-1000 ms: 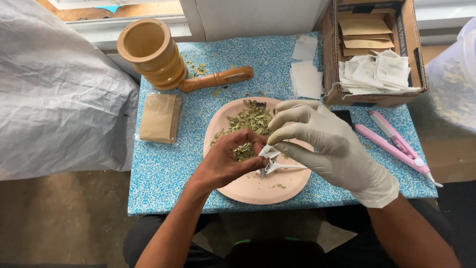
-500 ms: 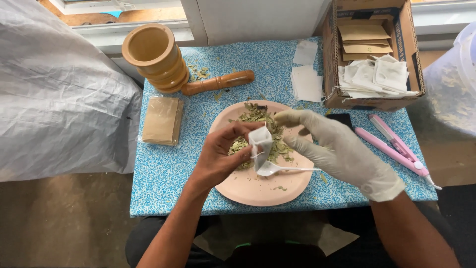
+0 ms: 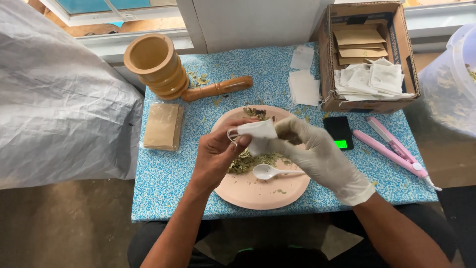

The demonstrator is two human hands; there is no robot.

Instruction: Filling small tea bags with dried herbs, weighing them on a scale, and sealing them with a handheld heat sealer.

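Observation:
My bare left hand and my white-gloved right hand both grip a small white paper sachet above a pink plate. A loop of its string curls by my left thumb. The plate holds a heap of dried green leaves, partly hidden behind my hands, and a white plastic spoon lying below them.
On the blue speckled table stand a wooden mortar and pestle, a stack of brown packets, loose white sachets, a small scale, a pink sealer. A cardboard box holds sachets. A clear bag is far right.
Both hands lifted the sachet from the plate's leaves to above it. The spoon, held against the sachet a second ago, now lies on the plate.

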